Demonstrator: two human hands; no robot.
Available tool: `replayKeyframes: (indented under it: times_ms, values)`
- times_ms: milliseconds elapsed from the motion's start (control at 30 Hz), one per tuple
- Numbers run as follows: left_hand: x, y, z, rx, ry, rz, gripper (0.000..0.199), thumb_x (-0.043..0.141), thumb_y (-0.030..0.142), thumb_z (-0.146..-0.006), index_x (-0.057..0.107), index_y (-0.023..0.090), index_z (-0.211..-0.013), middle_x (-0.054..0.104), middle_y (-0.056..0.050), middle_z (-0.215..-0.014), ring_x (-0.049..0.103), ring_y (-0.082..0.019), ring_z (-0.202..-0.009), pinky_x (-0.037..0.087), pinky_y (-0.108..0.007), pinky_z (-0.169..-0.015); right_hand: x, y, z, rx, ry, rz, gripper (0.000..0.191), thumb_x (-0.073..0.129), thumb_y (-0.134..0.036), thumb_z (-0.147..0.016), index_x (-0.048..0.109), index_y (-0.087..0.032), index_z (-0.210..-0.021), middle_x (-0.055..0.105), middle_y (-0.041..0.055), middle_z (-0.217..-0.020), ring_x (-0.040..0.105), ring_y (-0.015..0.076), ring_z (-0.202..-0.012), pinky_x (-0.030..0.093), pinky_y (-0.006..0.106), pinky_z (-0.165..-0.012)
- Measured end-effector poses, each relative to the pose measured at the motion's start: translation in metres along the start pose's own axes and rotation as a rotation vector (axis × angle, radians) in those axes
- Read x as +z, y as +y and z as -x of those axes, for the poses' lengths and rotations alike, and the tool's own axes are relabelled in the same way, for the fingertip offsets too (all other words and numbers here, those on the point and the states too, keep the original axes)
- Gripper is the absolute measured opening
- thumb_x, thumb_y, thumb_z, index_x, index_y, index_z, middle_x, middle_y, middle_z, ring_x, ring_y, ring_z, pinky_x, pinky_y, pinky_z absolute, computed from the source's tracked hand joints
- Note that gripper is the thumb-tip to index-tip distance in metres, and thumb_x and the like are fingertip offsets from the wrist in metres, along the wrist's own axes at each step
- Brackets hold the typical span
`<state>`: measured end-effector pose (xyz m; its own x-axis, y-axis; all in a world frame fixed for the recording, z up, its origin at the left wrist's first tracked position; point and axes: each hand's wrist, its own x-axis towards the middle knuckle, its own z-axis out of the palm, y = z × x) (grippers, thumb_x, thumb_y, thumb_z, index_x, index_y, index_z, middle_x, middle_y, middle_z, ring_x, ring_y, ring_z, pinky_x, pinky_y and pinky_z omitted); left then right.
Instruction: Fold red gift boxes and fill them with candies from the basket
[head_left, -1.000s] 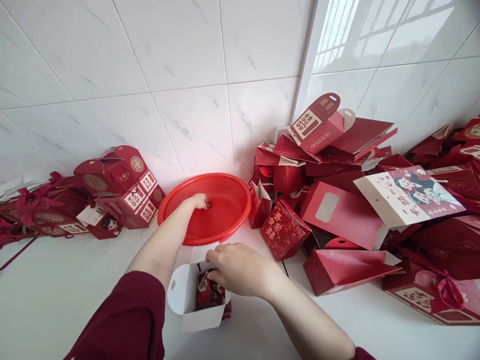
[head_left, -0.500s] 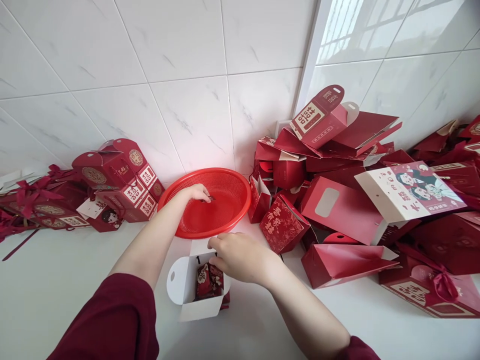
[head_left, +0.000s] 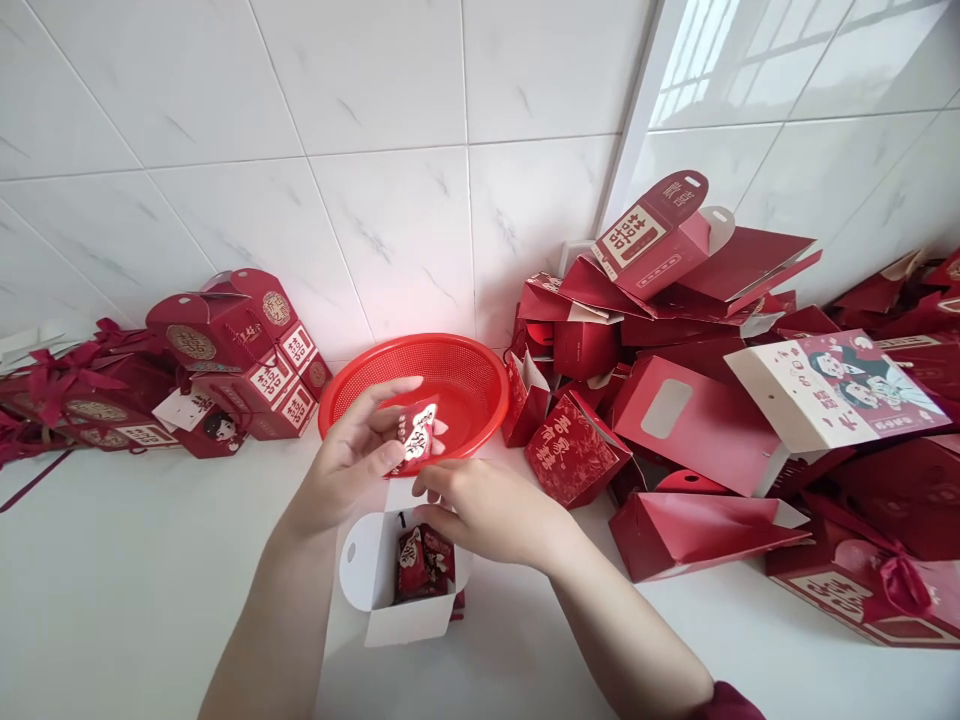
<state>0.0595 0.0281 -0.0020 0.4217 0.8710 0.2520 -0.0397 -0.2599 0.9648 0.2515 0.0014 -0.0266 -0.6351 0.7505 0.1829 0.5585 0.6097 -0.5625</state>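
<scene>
Pkt [head_left: 419,431] (red), printed, in L grip [head_left: 351,466]

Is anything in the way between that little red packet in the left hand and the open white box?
Partly, yes: the right hand reaches over the back right of the white box, just below the red packet in the view. Left of it, nothing visible stands between the left hand and the opening.

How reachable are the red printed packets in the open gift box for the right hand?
Probably yes: the right hand is by the open gift box, its flaps are spread, and nothing visibly covers the red printed packets.
</scene>
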Motion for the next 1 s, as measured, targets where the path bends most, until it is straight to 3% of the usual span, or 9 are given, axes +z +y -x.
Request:
replayKeyframes:
  times_ms: [167, 267, 467, 600, 767, 900, 1000]
  values:
    - [0.011, -0.012, -0.002, -0.146, 0.105, 0.237, 0.037, 0.059, 0.036, -0.095, 0.058, 0.025, -0.13, 0.071, -0.01, -0.118, 0.07, -0.025, -0.105, 0.059, -0.037, -0.087, -0.005, 0.005, -0.002, 0.085, 0.146, -0.086, 0.02, 0.053, -0.035, -0.098, 0.061, -0.019, -0.089, 0.07, 0.0027, -0.085, 0.062, 0.0149, -0.071, 0.039, 0.025, -0.063]
    - [0.012, -0.017, -0.008, -0.179, 0.103, 0.302, 0.034, 0.06, 0.032, -0.095, 0.061, 0.021, -0.126, 0.069, -0.012, -0.123, 0.065, -0.028, -0.115, 0.057, -0.039, -0.091, -0.008, 0.013, -0.003, 0.119, 0.195, -0.132, 0.025, 0.056, -0.042, -0.096, 0.057, -0.02, -0.084, 0.066, 0.0001, -0.078, 0.058, 0.0138, -0.066, 0.039, 0.025, -0.061]
    - [0.007, -0.018, -0.005, -0.15, 0.059, 0.166, 0.033, 0.06, 0.031, -0.095, 0.063, 0.023, -0.127, 0.063, -0.01, -0.135, 0.057, -0.027, -0.126, 0.049, -0.039, -0.105, -0.015, 0.018, -0.003, 0.093, 0.241, -0.393, 0.024, 0.054, -0.043, -0.097, 0.061, -0.02, -0.095, 0.069, 0.0004, -0.086, 0.06, 0.0142, -0.076, 0.043, 0.025, -0.067]
    - [0.008, -0.014, -0.003, -0.188, -0.066, 0.075, 0.031, 0.056, 0.032, -0.098, 0.064, 0.023, -0.126, 0.061, -0.008, -0.137, 0.059, -0.025, -0.123, 0.049, -0.039, -0.105, -0.012, 0.02, -0.005, 0.098, 0.301, -0.491, 0.022, 0.053, -0.038, -0.098, 0.062, -0.019, -0.09, 0.066, 0.0002, -0.085, 0.056, 0.0131, -0.074, 0.042, 0.023, -0.066]
    - [0.008, -0.009, -0.001, -0.273, -0.077, -0.004, 0.035, 0.062, 0.033, -0.094, 0.061, 0.024, -0.128, 0.064, -0.007, -0.13, 0.064, -0.023, -0.115, 0.052, -0.04, -0.102, -0.002, 0.028, -0.012, 0.13, 0.382, -0.62, 0.027, 0.057, -0.041, -0.096, 0.058, -0.019, -0.081, 0.062, -0.0004, -0.076, 0.057, 0.0133, -0.069, 0.043, 0.024, -0.062]
    - [0.004, -0.008, 0.0, -0.324, -0.002, -0.095, 0.025, 0.068, 0.036, -0.089, 0.069, 0.018, -0.106, 0.071, -0.007, -0.11, 0.068, -0.02, -0.1, 0.053, -0.038, -0.098, 0.002, 0.031, -0.015, 0.141, 0.432, -0.746, 0.028, 0.058, -0.044, -0.095, 0.059, -0.019, -0.084, 0.065, 0.0016, -0.078, 0.061, 0.0156, -0.073, 0.048, 0.027, -0.067]
    - [-0.001, -0.007, -0.001, -0.241, 0.071, -0.123, 0.019, 0.067, 0.036, -0.09, 0.068, 0.017, -0.092, 0.07, -0.003, -0.094, 0.067, -0.016, -0.091, 0.054, -0.03, -0.09, 0.0, 0.03, -0.013, 0.112, 0.386, -0.765, 0.025, 0.059, -0.043, -0.094, 0.065, -0.018, -0.092, 0.067, 0.0035, -0.085, 0.061, 0.0168, -0.08, 0.049, 0.028, -0.073]
